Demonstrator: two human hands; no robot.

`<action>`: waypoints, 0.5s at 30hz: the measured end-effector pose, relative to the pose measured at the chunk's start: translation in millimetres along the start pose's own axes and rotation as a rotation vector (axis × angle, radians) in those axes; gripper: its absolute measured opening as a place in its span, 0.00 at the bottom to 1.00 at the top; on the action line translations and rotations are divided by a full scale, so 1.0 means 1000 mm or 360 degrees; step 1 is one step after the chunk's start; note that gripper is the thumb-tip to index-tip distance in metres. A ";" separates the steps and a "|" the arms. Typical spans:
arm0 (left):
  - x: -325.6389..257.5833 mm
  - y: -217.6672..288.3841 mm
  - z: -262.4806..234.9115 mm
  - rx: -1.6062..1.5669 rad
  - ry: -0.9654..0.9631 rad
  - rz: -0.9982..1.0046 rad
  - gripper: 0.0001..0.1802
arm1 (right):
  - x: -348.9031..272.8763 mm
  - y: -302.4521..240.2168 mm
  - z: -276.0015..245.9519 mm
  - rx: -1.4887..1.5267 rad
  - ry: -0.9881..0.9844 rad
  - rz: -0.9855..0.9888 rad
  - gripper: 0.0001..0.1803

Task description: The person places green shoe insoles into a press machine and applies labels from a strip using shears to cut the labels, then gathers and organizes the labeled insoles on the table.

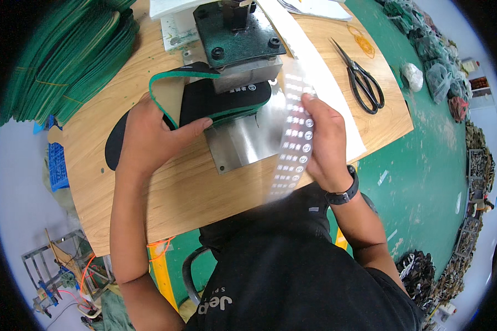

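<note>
My left hand [152, 135] is closed on a black insole [201, 102] with a green edge, its thumb along the near side. One end of the insole curls up, showing a beige underside. The other end lies on the metal plate [243, 140] of a press, beneath its metal block [247, 74], and bears a white printed mark. Whether the block touches the insole, I cannot tell. My right hand [327, 135] pinches a clear transfer-film strip [295, 146] with rows of white prints; it hangs beside the plate, blurred at its lower end. Another black insole [116, 142] lies partly behind my left hand.
Stacked green sheets [72, 60] fill the table's far left. Black scissors [361, 80] and yellow rubber bands [363, 43] lie at the right, beyond a long white strip [337, 94]. The wooden table's [176, 204] curved edge runs close to my body. Bagged goods [439, 71] line the green floor.
</note>
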State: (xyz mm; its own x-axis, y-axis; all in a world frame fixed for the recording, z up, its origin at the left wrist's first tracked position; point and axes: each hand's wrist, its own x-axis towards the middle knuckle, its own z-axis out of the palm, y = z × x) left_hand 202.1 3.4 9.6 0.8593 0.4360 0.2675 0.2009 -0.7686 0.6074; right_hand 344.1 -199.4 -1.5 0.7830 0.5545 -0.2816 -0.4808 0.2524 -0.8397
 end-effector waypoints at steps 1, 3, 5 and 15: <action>0.000 -0.001 -0.002 -0.0037 0.0007 0.0049 0.28 | 0.002 -0.001 -0.001 0.0047 0.0027 -0.0027 0.11; 0.000 0.002 -0.005 -0.0156 -0.0011 -0.0004 0.25 | 0.004 -0.003 0.001 0.0043 -0.0037 0.0034 0.11; -0.001 0.000 -0.005 -0.0201 -0.0033 -0.0039 0.22 | 0.007 0.000 0.006 0.0022 -0.0091 0.0090 0.10; 0.000 -0.018 -0.009 -0.0685 0.0493 -0.0283 0.10 | 0.006 0.024 0.013 -0.0314 -0.0341 0.0233 0.10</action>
State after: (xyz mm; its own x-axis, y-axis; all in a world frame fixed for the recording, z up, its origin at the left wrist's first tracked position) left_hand 194.2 20.7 5.2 0.6385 0.7084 0.3008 0.0641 -0.4384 0.8965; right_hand 332.1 -179.2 -17.5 0.6003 0.7331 -0.3197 -0.4800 0.0105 -0.8772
